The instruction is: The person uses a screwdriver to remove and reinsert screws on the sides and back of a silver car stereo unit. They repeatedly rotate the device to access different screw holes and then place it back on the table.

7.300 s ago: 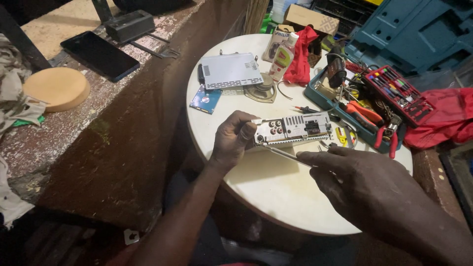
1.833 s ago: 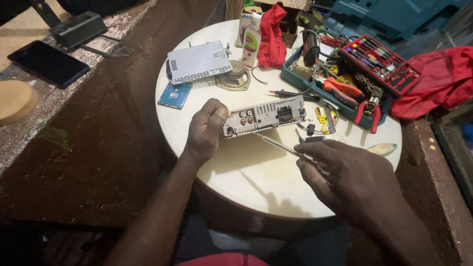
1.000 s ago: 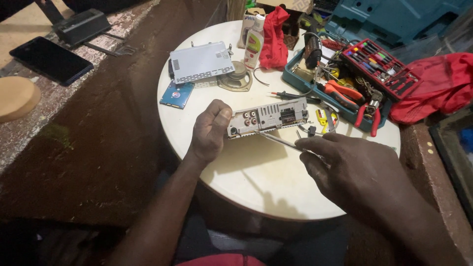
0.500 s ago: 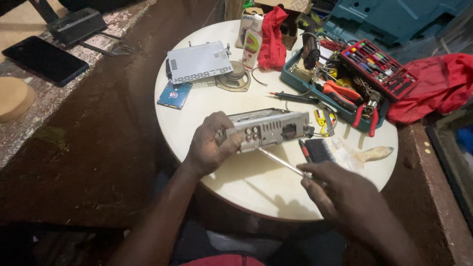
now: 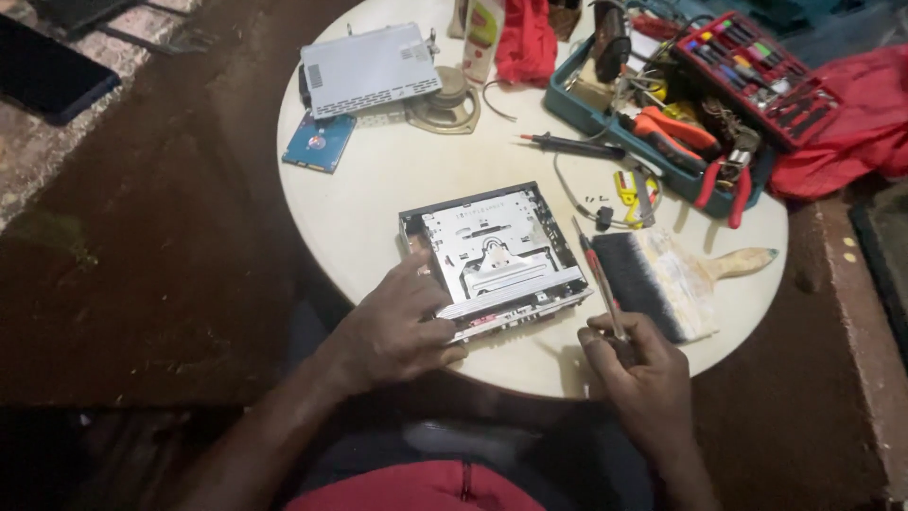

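I have the metal car stereo unit [image 5: 494, 260] lying flat near the middle of the round white table [image 5: 378, 199], bare top plate up. My left hand [image 5: 397, 326] rests on its near left corner, fingers spread and pressing down rather than wrapped round it. My right hand [image 5: 636, 364] is closed on a thin screwdriver [image 5: 596, 274], whose shaft points away along the unit's right side. I judge the box stiff and fairly heavy, its sheet edges sharp, its faceplate and open mechanism fragile, so the solid side walls are the places to grip. Just right of it lies a wide paintbrush [image 5: 672, 279], very close to the tool. Farther off sit a teal tool tray [image 5: 662, 123], a probe [image 5: 572, 145], a silver box [image 5: 369, 68], a small speaker [image 5: 445, 104] and a blue drive [image 5: 320, 142]
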